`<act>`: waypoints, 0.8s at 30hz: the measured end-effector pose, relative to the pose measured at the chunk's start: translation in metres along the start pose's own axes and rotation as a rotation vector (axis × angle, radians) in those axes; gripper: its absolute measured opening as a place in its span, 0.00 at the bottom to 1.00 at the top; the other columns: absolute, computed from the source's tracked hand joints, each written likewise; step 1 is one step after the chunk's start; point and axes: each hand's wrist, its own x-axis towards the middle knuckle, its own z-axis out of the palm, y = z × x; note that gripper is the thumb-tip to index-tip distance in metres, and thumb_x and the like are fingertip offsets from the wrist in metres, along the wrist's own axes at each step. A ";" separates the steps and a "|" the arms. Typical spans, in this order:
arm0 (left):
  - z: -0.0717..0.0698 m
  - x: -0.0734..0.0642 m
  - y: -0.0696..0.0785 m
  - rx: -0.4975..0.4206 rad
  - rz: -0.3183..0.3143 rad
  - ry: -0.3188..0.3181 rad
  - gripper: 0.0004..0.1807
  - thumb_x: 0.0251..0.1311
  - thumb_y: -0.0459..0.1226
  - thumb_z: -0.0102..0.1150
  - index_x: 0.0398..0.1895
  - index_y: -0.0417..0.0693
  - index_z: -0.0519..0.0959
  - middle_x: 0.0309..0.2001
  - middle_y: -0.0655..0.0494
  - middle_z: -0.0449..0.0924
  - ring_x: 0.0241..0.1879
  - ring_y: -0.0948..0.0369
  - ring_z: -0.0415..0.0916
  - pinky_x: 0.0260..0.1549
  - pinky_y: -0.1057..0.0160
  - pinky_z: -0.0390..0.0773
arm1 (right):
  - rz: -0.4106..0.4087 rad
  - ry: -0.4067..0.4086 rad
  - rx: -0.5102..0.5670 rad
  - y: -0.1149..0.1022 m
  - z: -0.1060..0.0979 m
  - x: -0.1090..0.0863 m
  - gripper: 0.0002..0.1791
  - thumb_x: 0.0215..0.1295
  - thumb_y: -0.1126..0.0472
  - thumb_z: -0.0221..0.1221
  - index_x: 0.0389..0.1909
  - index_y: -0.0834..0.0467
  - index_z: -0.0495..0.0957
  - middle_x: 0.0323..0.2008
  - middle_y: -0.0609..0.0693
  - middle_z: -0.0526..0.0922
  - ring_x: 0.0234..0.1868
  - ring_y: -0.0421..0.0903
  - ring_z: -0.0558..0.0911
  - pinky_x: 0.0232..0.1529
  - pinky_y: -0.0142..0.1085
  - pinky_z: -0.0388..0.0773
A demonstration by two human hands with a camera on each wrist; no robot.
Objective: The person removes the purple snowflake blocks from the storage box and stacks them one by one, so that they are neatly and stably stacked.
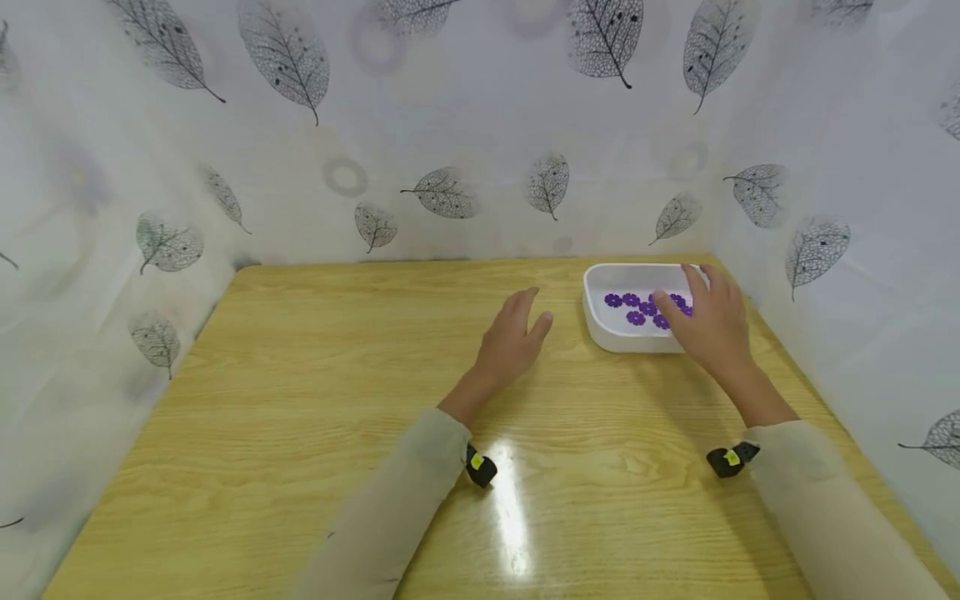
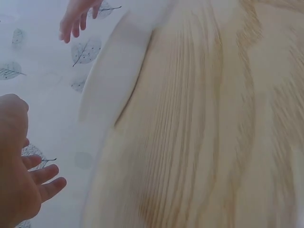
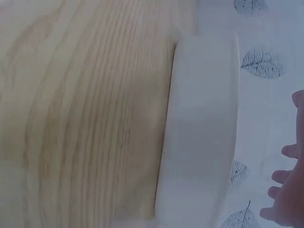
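A white rectangular tray with rounded corners stands at the back right of the table. Several small purple flower-shaped pieces lie spread on its floor. My right hand hovers over the tray's right part, fingers spread and holding nothing, hiding that end and some pieces. To the left of the tray, my left hand hangs over the wood with fingers loosely extended and nothing in them. The tray's outer side wall fills the middle of the right wrist view, with the right fingers beyond its rim.
The wooden tabletop is bordered at the back and sides by a white curtain with grey leaf prints. Each sleeve carries a small black wrist camera at the cuff. A light reflection lies near the front middle.
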 end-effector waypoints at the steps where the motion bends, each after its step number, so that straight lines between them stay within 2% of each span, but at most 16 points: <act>1: 0.004 0.003 0.003 -0.014 -0.001 -0.002 0.33 0.77 0.56 0.37 0.80 0.58 0.53 0.79 0.54 0.54 0.76 0.51 0.56 0.69 0.39 0.64 | 0.004 0.000 0.001 0.006 -0.002 0.000 0.44 0.74 0.34 0.43 0.79 0.61 0.52 0.76 0.69 0.50 0.76 0.71 0.49 0.72 0.68 0.43; 8: 0.028 0.022 0.016 -0.100 -0.038 -0.018 0.33 0.76 0.55 0.40 0.80 0.56 0.54 0.79 0.52 0.52 0.76 0.50 0.57 0.70 0.43 0.63 | -0.027 0.007 0.095 0.047 -0.010 0.005 0.39 0.76 0.44 0.47 0.76 0.67 0.55 0.74 0.73 0.52 0.76 0.72 0.46 0.73 0.67 0.37; 12: 0.042 0.033 0.018 -0.158 -0.050 -0.031 0.34 0.76 0.55 0.41 0.80 0.55 0.54 0.79 0.52 0.51 0.76 0.50 0.57 0.71 0.44 0.64 | 0.011 -0.033 0.171 0.067 -0.010 0.008 0.38 0.77 0.46 0.47 0.76 0.68 0.53 0.75 0.74 0.48 0.76 0.73 0.42 0.73 0.69 0.35; 17: 0.059 0.044 0.020 -0.225 -0.045 -0.054 0.34 0.76 0.55 0.42 0.79 0.54 0.55 0.79 0.54 0.51 0.76 0.51 0.57 0.71 0.47 0.64 | 0.065 -0.068 0.229 0.088 -0.011 0.010 0.37 0.79 0.46 0.46 0.77 0.66 0.52 0.75 0.73 0.48 0.76 0.74 0.42 0.72 0.70 0.38; 20: 0.068 0.048 0.021 -0.246 -0.032 -0.063 0.33 0.77 0.54 0.42 0.79 0.53 0.56 0.80 0.54 0.50 0.77 0.53 0.55 0.73 0.48 0.61 | 0.080 -0.094 0.303 0.097 -0.012 0.010 0.36 0.79 0.48 0.45 0.77 0.66 0.53 0.76 0.74 0.47 0.76 0.74 0.43 0.73 0.70 0.41; 24: 0.077 0.051 0.023 -0.233 -0.024 -0.073 0.34 0.77 0.54 0.41 0.80 0.53 0.54 0.81 0.51 0.47 0.78 0.52 0.52 0.74 0.49 0.58 | 0.145 -0.144 0.366 0.110 -0.011 0.008 0.35 0.80 0.47 0.42 0.79 0.62 0.50 0.77 0.71 0.44 0.75 0.74 0.50 0.70 0.69 0.52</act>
